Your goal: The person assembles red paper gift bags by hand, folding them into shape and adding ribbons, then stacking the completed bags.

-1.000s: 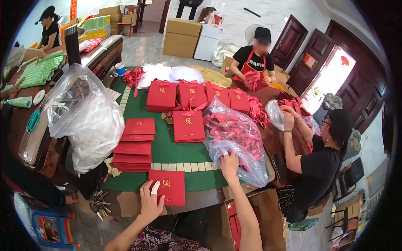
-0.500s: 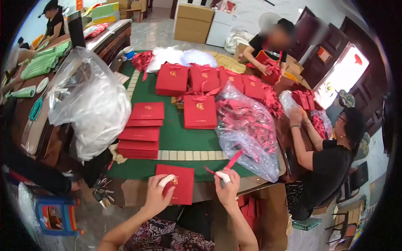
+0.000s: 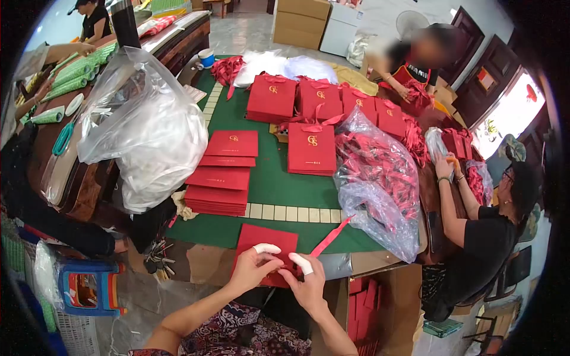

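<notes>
On the green desk [image 3: 270,187] sit red bag stacks [image 3: 219,199] and a ribbon-filled plastic sack [image 3: 380,190]; left hand [image 3: 252,272] pinches a flat red bag [image 3: 267,239], right hand [image 3: 307,286] grips a ribbon [image 3: 330,237].

1. Bag stack [image 3: 311,155] in the middle of the green worktop [image 3: 270,184]: a gold monogram that reads "GS" on the top bag. A finer gold line beneath it is too small to read.
2. Row of bags [image 3: 274,102] along the far side: the same gold "GS" on each front.
3. Flat pile [image 3: 230,147] to the left: a small gold "GS" on its top face.
4. Door sign [image 3: 485,79]: red, too blurred to read.
5. Flat bag [image 3: 261,236] held by the left hand [image 3: 252,271], with the right hand [image 3: 307,286] pinching a ribbon [image 3: 330,237]: the hands cover any print.
</notes>
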Action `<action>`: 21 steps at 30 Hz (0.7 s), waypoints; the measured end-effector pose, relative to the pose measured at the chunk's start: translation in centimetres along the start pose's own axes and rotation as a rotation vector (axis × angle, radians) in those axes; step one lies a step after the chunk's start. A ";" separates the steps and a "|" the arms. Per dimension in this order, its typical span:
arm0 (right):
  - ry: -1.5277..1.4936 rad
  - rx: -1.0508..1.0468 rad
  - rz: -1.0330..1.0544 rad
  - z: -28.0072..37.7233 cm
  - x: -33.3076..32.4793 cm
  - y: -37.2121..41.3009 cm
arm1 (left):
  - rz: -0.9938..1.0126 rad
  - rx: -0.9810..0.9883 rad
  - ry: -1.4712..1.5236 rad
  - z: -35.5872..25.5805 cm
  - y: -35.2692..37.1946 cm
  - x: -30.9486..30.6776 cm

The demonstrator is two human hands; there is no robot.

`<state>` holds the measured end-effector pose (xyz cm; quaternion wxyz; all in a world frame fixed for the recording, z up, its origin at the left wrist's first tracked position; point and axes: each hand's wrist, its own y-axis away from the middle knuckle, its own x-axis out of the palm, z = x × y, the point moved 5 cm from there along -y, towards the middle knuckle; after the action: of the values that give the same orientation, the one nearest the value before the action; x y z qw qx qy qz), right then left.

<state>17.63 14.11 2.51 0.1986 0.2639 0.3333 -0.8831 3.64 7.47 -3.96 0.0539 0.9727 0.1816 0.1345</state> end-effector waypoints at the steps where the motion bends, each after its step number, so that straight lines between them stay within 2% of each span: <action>1: -0.002 0.003 0.004 -0.1 0.3 0.1 | -0.006 -0.008 -0.007 0.1 0.0 0.0; 3: -0.100 0.116 0.156 -0.8 1.8 0.3 | -0.013 -0.024 0.018 -0.1 -0.1 -0.1; 8: -0.109 0.129 0.187 -1.2 2.3 0.1 | 0.005 -0.047 0.026 -0.7 -0.4 -0.7; 10: -0.070 0.088 0.132 -1.5 2.0 0.0 | 0.028 -0.006 -0.551 -3.9 -0.6 -0.7; 11: -0.070 0.090 0.135 -1.7 1.9 -0.2 | 0.028 -0.009 -0.549 -3.5 -1.3 -0.9; 13: -0.085 0.162 0.066 -2.4 1.4 -0.9 | -0.115 0.570 -0.995 -4.8 -2.1 -0.6; 17: -0.058 0.339 0.079 -3.2 1.8 -1.6 | -0.060 0.518 -1.287 -3.8 -3.6 0.1; 19: -0.057 0.315 0.050 -3.2 2.1 -2.1 | -0.039 0.494 -1.284 -4.1 -3.8 0.3; 21: 0.015 0.289 0.116 -3.1 2.6 -2.3 | -0.022 0.468 -1.284 -4.3 -3.8 0.2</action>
<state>15.39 17.46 0.08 0.2065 0.3154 0.1883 -0.9069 1.39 11.29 -0.36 -0.0596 0.8439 0.1477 -0.5123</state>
